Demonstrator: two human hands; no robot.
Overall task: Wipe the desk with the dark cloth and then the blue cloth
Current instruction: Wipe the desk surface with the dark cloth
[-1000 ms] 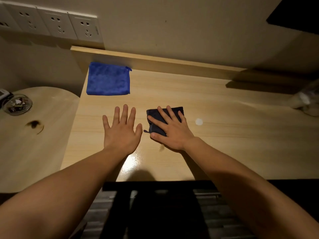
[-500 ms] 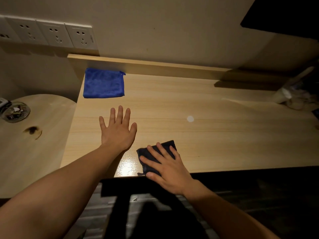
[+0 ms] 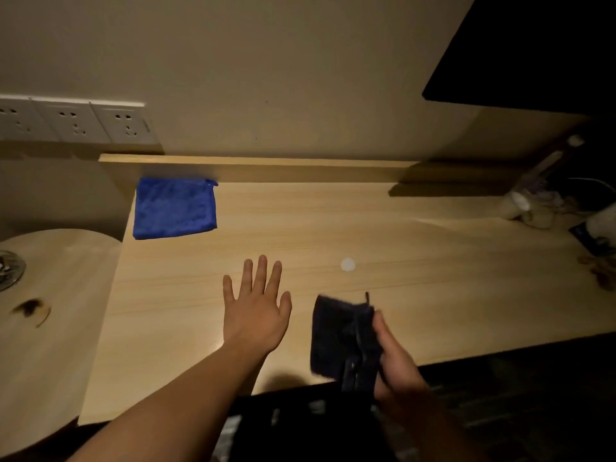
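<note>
Dark navy cloth [image 3: 343, 341] hangs bunched in your right hand [image 3: 398, 365], lifted off the pale wooden surface [image 3: 416, 295] it was pressed to. Your left hand [image 3: 255, 311] lies flat, fingers spread. Folded blue microfibre cloth [image 3: 175, 208] sits far-left.

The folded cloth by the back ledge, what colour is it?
Bright blue cloth, head view.
</note>
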